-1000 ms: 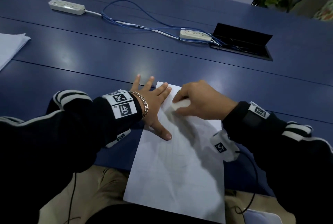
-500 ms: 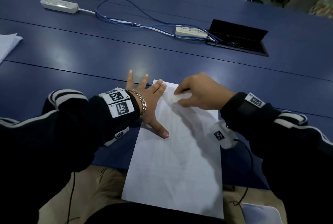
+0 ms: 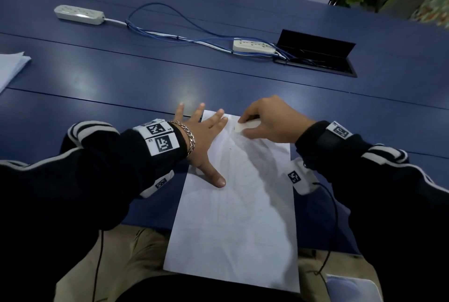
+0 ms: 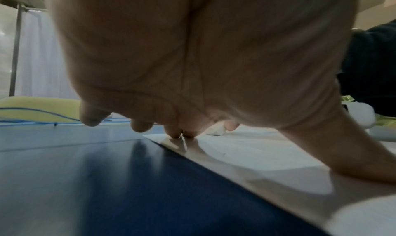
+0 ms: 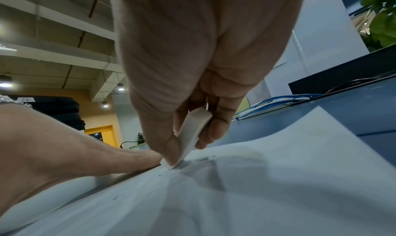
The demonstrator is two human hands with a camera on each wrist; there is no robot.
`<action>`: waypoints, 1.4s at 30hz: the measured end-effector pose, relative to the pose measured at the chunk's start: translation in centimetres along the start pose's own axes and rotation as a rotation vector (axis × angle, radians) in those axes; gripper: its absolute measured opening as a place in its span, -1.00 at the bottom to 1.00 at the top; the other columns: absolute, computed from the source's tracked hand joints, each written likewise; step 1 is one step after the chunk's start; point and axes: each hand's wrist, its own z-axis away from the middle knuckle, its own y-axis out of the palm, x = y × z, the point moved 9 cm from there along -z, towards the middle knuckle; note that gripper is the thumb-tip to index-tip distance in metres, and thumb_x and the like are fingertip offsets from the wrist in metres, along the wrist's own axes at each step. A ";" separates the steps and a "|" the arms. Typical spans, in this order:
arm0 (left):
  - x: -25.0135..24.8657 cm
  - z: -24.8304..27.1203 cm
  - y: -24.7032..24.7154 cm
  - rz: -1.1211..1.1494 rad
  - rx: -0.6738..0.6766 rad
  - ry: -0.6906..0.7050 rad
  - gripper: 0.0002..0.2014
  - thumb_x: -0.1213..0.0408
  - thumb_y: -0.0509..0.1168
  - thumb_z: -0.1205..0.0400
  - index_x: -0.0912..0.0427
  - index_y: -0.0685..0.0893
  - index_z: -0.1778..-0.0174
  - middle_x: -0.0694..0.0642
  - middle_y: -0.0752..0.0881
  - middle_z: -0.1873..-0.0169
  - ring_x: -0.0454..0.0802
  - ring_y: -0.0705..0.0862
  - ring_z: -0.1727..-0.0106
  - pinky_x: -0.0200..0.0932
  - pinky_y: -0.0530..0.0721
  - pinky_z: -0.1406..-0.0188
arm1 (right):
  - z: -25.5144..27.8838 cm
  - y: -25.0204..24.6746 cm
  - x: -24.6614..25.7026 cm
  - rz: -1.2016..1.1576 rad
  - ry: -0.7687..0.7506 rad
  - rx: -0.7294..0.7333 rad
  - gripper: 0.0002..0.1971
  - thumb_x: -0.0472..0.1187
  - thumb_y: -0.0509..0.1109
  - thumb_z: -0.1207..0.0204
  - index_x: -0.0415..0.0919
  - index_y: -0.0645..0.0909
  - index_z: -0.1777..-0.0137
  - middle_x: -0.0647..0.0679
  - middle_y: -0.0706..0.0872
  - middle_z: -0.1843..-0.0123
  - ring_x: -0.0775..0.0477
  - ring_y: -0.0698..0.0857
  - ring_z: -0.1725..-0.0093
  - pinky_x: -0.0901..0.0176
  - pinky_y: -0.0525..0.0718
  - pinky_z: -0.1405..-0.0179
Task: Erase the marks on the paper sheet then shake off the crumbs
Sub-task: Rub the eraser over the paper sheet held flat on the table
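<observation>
- A stack of white paper (image 3: 11, 68) lies at the far left edge of the blue table (image 3: 121, 78), well away from both hands.
- Beyond the left hand, a white power strip (image 3: 79, 14) trails blue cables (image 3: 170, 32) rightward to a second strip (image 3: 254, 46).
- The left hand (image 3: 202, 140) lies flat with fingers spread and straight, pressing the paper sheet's (image 3: 238, 216) far left corner and left edge (two fingertips rest on the sheet, the others on the table).
- The sheet runs lengthwise away from the person; its near end overhangs the table edge above the lap, its far end sits under both hands.
- Tiny dark crumbs (image 5: 159, 175) dot the sheet near the eraser.
- The right hand (image 3: 272, 122) pinches a white eraser (image 5: 190, 133) between thumb and fingers, tilted, its lower end touching the sheet's far end just beside the left fingertips.
- Beyond the right hand, an open black cable box (image 3: 315, 52) is sunk into the table, its lid raised, with cables running into it.
</observation>
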 end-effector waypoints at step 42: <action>2.2 0.8 2.3 -0.012 0.008 0.012 0.66 -0.91 0.14 0.10 -0.15 -0.59 -0.72 -0.26 -0.52 -0.75 0.27 -0.42 -0.81 0.74 -0.53 -0.47 | 1.5 2.7 5.8 -0.026 -0.181 0.027 -0.70 0.17 0.51 -0.36 0.00 0.71 0.06 0.19 0.69 0.16 0.15 0.61 0.17 0.24 0.62 0.09</action>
